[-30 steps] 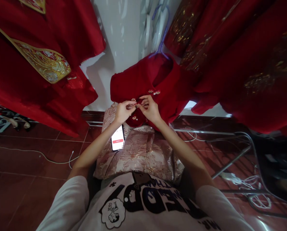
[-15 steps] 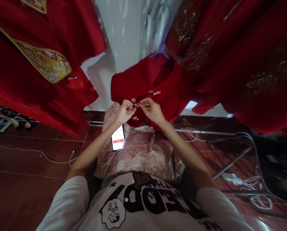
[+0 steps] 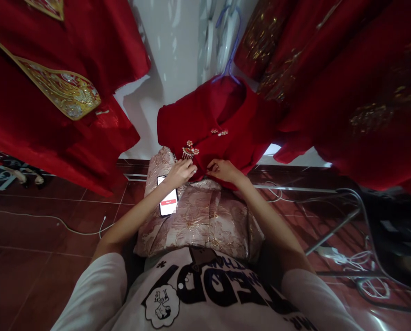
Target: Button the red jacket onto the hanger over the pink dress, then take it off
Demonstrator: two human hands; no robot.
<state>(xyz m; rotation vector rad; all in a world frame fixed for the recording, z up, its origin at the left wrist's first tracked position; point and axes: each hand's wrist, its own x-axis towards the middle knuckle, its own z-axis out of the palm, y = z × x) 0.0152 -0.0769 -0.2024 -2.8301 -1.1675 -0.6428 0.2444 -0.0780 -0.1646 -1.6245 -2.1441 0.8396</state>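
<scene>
A red garment (image 3: 191,115) on a purple hanger (image 3: 231,59) lies over my lap, its lower part under my hands. My left hand (image 3: 183,173) is closed at the garment's lower front, just below a beaded ornament (image 3: 189,151) with dangling strands. To its right my right hand (image 3: 224,171) pinches near the lower edge; what its fingertips hold is too small to make out. Above the hands, another jewelled fastening (image 3: 219,132) sits below the neckline. Patterned pink fabric (image 3: 198,216) covers my lap, and a phone (image 3: 168,202) with a lit screen rests on it, partly under my left forearm.
Red embroidered garments (image 3: 116,55) hang at the left, and more (image 3: 329,101) hang at the right. A black chair (image 3: 391,230) with a metal frame stands at the right, near coiled white cables (image 3: 374,285). Shoes (image 3: 21,177) are on the floor at the far left.
Both hands have moved down from the beaded ornament to the garment's lower front. The ornament, with its dangling strands, is now uncovered.
</scene>
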